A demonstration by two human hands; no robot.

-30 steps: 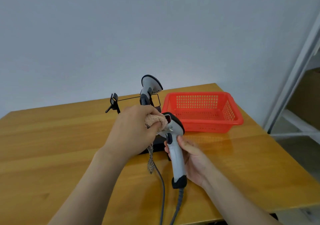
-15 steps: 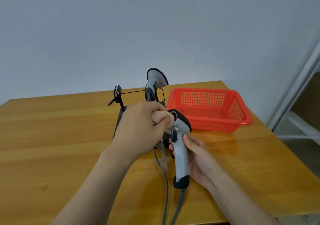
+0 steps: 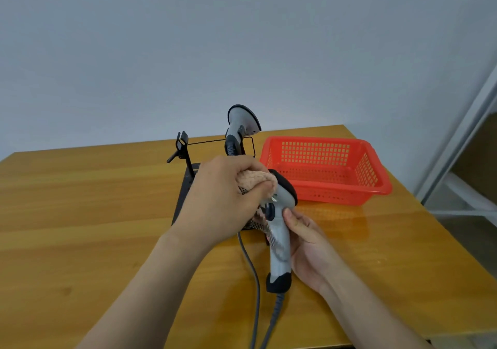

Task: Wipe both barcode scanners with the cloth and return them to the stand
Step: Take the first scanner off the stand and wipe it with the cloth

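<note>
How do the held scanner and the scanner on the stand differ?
The held scanner is gripped by the right hand; the stand scanner sits on the stand. The left hand presses the cloth on the held scanner; the stand scanner is bare. Both are grey and black.

Seen from my remote station: the person's left hand (image 3: pixel 223 200) and right hand (image 3: pixel 309 252), both bare; the forearms (image 3: pixel 161 281) bare as well, from the wrists to the lower edge of my view; the left hand shows me its back and knuckles, the right its palm and thumb; upper arms and clothing lie beyond the head camera's frame.
</note>
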